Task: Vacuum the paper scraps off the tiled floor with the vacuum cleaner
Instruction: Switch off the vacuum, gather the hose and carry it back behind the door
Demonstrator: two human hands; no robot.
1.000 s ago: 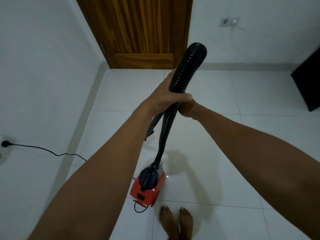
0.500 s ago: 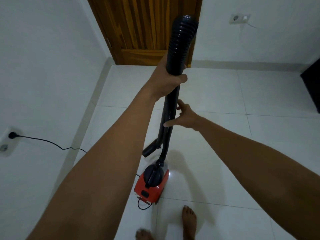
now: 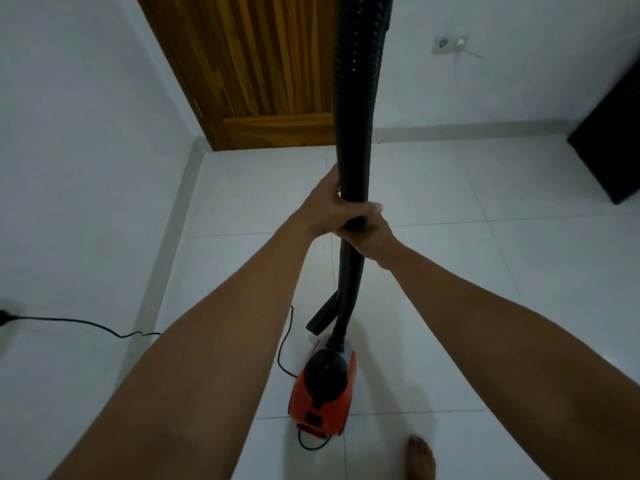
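Observation:
A small red and black vacuum cleaner [image 3: 323, 393] sits on the white tiled floor [image 3: 450, 271] just ahead of my feet. Its black ribbed hose [image 3: 356, 98] rises straight up past the top of the view. My left hand [image 3: 329, 209] is wrapped around the hose at mid height. My right hand [image 3: 372, 237] grips the hose directly below the left, the two touching. A short black nozzle end [image 3: 320, 317] hangs beside the hose just above the vacuum body. No paper scraps are visible.
A black power cord [image 3: 104, 327] runs from a wall plug at the left edge to the vacuum. A wooden door [image 3: 270, 64] stands ahead, a wall socket [image 3: 450, 45] to its right, a dark cabinet [image 3: 609, 133] at far right. One bare foot [image 3: 420, 455] shows at the bottom.
The hose has been lifted higher, its top now out of view. My right hand went from open fingers beside the hose to a grip just under my left hand.

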